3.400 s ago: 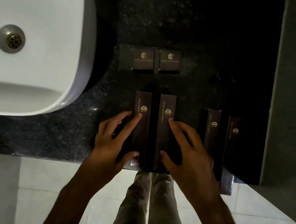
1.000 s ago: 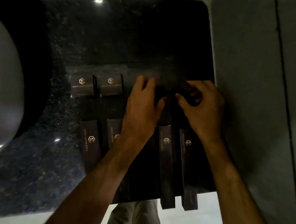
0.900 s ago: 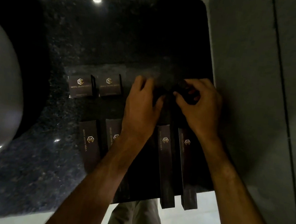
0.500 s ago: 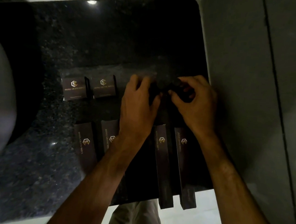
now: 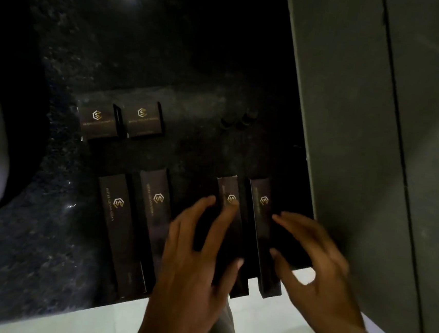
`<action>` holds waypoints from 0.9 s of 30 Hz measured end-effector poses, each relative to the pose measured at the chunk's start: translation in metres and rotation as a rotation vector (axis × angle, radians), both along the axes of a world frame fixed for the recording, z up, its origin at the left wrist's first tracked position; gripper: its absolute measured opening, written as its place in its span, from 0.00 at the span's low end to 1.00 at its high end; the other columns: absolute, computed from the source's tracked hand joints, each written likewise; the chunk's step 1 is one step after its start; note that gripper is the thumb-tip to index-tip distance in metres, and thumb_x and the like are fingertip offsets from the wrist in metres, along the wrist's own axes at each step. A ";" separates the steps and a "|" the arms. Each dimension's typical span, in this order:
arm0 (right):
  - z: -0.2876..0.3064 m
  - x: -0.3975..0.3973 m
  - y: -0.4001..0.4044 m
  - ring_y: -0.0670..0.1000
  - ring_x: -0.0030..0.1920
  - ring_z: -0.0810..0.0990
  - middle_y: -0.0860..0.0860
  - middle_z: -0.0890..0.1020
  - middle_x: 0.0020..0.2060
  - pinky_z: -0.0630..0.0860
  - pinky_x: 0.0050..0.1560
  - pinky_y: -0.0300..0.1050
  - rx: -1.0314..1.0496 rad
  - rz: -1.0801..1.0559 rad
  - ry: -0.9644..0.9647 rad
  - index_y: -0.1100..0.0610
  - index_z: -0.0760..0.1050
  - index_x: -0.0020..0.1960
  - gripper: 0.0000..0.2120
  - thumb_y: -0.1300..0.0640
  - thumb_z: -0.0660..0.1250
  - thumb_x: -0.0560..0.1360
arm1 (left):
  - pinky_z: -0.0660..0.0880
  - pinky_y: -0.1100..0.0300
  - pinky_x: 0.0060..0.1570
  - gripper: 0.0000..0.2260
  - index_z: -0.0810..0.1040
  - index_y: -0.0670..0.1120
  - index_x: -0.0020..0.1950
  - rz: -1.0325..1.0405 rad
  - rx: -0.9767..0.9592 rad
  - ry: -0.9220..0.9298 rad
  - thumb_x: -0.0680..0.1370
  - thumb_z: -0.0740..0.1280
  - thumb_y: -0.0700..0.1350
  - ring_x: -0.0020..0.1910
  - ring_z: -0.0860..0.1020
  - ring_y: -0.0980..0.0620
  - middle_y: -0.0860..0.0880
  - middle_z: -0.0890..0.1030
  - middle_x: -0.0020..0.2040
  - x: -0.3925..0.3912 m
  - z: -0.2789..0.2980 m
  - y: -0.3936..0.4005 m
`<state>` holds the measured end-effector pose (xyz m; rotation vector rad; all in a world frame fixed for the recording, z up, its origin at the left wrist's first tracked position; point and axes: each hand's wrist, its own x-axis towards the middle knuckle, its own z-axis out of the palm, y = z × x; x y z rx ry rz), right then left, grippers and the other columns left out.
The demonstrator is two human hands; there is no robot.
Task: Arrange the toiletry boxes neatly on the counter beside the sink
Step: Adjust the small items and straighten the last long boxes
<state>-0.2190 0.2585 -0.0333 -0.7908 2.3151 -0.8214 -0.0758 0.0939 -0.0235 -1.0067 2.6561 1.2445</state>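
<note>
- Under your left hand [image 5: 198,261] fingers, spread wide, lies one long matte dark carton [image 5: 229,231] on speckled polished counter [image 5: 170,54].
- Your right hand [image 5: 318,272], fingers splayed and blurred, flanks the neighbouring carton [image 5: 263,237]; contact unclear.
- Beyond your fingertips: two squat boxes [image 5: 121,120].

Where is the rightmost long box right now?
In the head view, the rightmost long box lies at the counter's right front, overhanging its edge, beside the grey wall.
</note>
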 end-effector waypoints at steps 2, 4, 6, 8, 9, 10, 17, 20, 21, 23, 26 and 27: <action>-0.004 0.003 0.008 0.37 0.72 0.68 0.36 0.70 0.73 0.65 0.68 0.24 0.072 0.085 -0.057 0.38 0.69 0.74 0.29 0.48 0.73 0.75 | 0.66 0.40 0.73 0.42 0.47 0.65 0.79 -0.089 -0.007 -0.117 0.74 0.70 0.59 0.80 0.53 0.45 0.55 0.47 0.81 0.009 -0.006 0.013; -0.008 -0.002 0.007 0.34 0.73 0.65 0.34 0.66 0.75 0.63 0.67 0.22 0.120 0.159 -0.031 0.36 0.63 0.77 0.33 0.44 0.72 0.76 | 0.63 0.39 0.75 0.43 0.44 0.65 0.79 -0.103 -0.009 -0.176 0.74 0.71 0.58 0.80 0.51 0.44 0.54 0.46 0.81 0.009 -0.009 0.016; -0.012 -0.009 0.001 0.38 0.75 0.66 0.36 0.66 0.76 0.66 0.70 0.30 0.119 0.208 0.006 0.37 0.62 0.79 0.34 0.45 0.72 0.76 | 0.65 0.40 0.74 0.42 0.49 0.62 0.80 -0.080 -0.002 -0.185 0.74 0.72 0.56 0.79 0.55 0.43 0.51 0.53 0.81 0.007 -0.011 0.016; -0.014 -0.014 -0.004 0.43 0.74 0.69 0.39 0.68 0.76 0.69 0.71 0.36 0.102 0.225 0.023 0.39 0.62 0.79 0.34 0.46 0.72 0.77 | 0.65 0.40 0.73 0.40 0.53 0.60 0.80 -0.056 0.003 -0.185 0.74 0.72 0.55 0.77 0.59 0.43 0.50 0.58 0.80 0.005 -0.011 0.015; -0.015 -0.017 -0.005 0.44 0.74 0.70 0.40 0.69 0.75 0.69 0.71 0.36 0.096 0.222 0.032 0.39 0.63 0.79 0.33 0.45 0.71 0.77 | 0.65 0.41 0.73 0.40 0.54 0.59 0.80 -0.052 -0.002 -0.186 0.74 0.72 0.55 0.77 0.59 0.43 0.50 0.58 0.80 0.004 -0.012 0.014; -0.015 -0.018 -0.007 0.44 0.73 0.71 0.41 0.71 0.74 0.69 0.71 0.34 0.091 0.215 0.035 0.40 0.64 0.79 0.32 0.45 0.71 0.77 | 0.64 0.42 0.73 0.40 0.54 0.59 0.80 -0.049 -0.008 -0.186 0.74 0.72 0.55 0.77 0.60 0.43 0.50 0.59 0.80 0.003 -0.012 0.014; -0.015 -0.021 -0.005 0.33 0.71 0.68 0.40 0.72 0.74 0.65 0.70 0.27 0.070 0.186 0.019 0.44 0.67 0.78 0.31 0.45 0.71 0.77 | 0.58 0.49 0.72 0.40 0.49 0.60 0.81 -0.036 -0.034 -0.196 0.76 0.69 0.55 0.77 0.58 0.45 0.52 0.57 0.80 -0.001 -0.014 0.013; -0.016 -0.020 -0.005 0.31 0.70 0.67 0.39 0.73 0.73 0.64 0.69 0.26 0.066 0.181 0.028 0.45 0.67 0.78 0.31 0.45 0.71 0.77 | 0.57 0.49 0.73 0.40 0.48 0.60 0.81 -0.040 -0.033 -0.207 0.76 0.69 0.55 0.77 0.57 0.44 0.52 0.56 0.80 -0.002 -0.015 0.012; -0.016 -0.020 -0.005 0.30 0.70 0.67 0.39 0.73 0.73 0.64 0.69 0.25 0.062 0.180 0.032 0.45 0.68 0.78 0.31 0.46 0.71 0.77 | 0.57 0.50 0.73 0.40 0.48 0.60 0.81 -0.042 -0.032 -0.211 0.76 0.69 0.55 0.77 0.57 0.44 0.52 0.56 0.80 -0.002 -0.015 0.012; -0.017 -0.020 -0.004 0.28 0.70 0.66 0.39 0.73 0.72 0.63 0.69 0.24 0.056 0.183 0.044 0.45 0.68 0.78 0.31 0.46 0.72 0.77 | 0.57 0.49 0.73 0.40 0.49 0.60 0.81 -0.047 -0.033 -0.210 0.76 0.69 0.54 0.77 0.57 0.44 0.52 0.56 0.80 -0.003 -0.015 0.012; -0.018 -0.021 -0.003 0.30 0.70 0.67 0.40 0.73 0.73 0.64 0.69 0.25 0.054 0.187 0.042 0.45 0.68 0.78 0.31 0.46 0.72 0.77 | 0.57 0.49 0.72 0.39 0.50 0.60 0.81 -0.051 -0.032 -0.203 0.76 0.69 0.55 0.76 0.57 0.45 0.52 0.56 0.79 -0.003 -0.014 0.012; -0.018 -0.021 -0.003 0.30 0.70 0.67 0.41 0.73 0.73 0.64 0.69 0.25 0.055 0.188 0.040 0.46 0.68 0.78 0.31 0.46 0.71 0.77 | 0.57 0.49 0.72 0.39 0.50 0.60 0.81 -0.050 -0.030 -0.204 0.76 0.69 0.55 0.76 0.57 0.45 0.52 0.56 0.79 -0.002 -0.014 0.012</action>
